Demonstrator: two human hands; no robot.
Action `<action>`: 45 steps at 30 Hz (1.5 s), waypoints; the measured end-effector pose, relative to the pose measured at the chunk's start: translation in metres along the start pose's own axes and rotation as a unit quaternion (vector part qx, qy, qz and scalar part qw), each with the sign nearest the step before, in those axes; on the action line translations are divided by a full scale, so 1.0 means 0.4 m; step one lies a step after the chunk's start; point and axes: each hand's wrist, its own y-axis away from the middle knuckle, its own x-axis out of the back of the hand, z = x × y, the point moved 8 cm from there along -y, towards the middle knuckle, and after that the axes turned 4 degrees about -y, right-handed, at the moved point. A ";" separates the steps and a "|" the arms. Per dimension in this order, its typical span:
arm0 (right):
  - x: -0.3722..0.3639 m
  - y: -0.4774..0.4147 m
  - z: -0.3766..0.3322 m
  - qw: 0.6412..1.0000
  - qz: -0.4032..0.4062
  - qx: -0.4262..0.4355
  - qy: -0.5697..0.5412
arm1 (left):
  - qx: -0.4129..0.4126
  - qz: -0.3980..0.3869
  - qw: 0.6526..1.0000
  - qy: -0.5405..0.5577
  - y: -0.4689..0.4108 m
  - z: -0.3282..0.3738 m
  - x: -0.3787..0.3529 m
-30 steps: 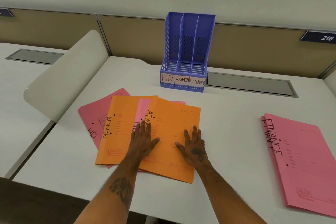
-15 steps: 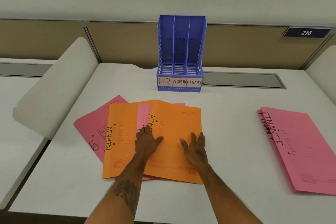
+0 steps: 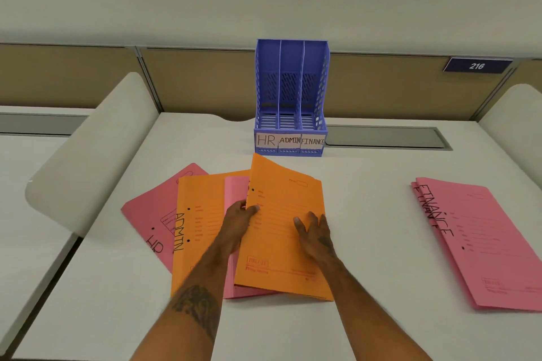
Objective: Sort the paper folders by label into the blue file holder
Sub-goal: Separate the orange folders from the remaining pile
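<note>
I look down on a white desk (image 3: 381,243) that carries everything in front of me. Along its far edge runs a tan partition panel (image 3: 205,79), and a dark blue number plate (image 3: 476,65) reading 216 sits on it up to the right. A grey cable hatch (image 3: 387,138) lies flush in the desktop. A white rounded divider (image 3: 96,149) rises on the left, another (image 3: 516,114) on the right.
</note>
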 end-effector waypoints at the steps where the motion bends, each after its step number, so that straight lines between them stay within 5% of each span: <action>1: 0.010 -0.003 -0.014 1.000 0.006 0.004 -0.013 | -0.006 -0.003 1.000 0.009 -0.001 0.015 0.011; 5: 0.060 -0.021 -0.084 0.991 0.030 0.026 -0.129 | -0.026 -0.001 0.999 0.042 -0.013 0.075 0.076; 13: 0.075 -0.056 -0.163 0.919 -0.077 0.003 -0.387 | -0.040 0.008 0.994 0.103 0.002 0.125 0.175; 19: 0.064 -0.057 -0.211 0.896 -0.112 0.023 -0.429 | -0.035 0.007 0.998 0.061 0.023 0.107 0.233; 25: 0.077 -0.067 -0.206 0.906 -0.093 0.025 -0.412 | 0.058 0.241 0.946 -0.209 0.025 0.008 0.401; 31: 0.078 -0.077 -0.177 0.914 -0.085 0.015 -0.395 | 0.153 0.212 0.906 -0.333 0.033 -0.075 0.400; 36: 0.077 -0.063 -0.182 0.911 -0.083 0.015 -0.405 | 0.156 0.206 0.854 -0.452 0.038 -0.092 0.373; 41: 0.080 -0.056 -0.189 0.907 -0.081 0.015 -0.413 | 0.188 0.234 0.849 -0.435 0.031 -0.092 0.384; 45: 0.084 -0.053 -0.194 0.904 -0.080 0.015 -0.420 | 0.177 0.230 0.905 -0.312 0.021 -0.073 0.418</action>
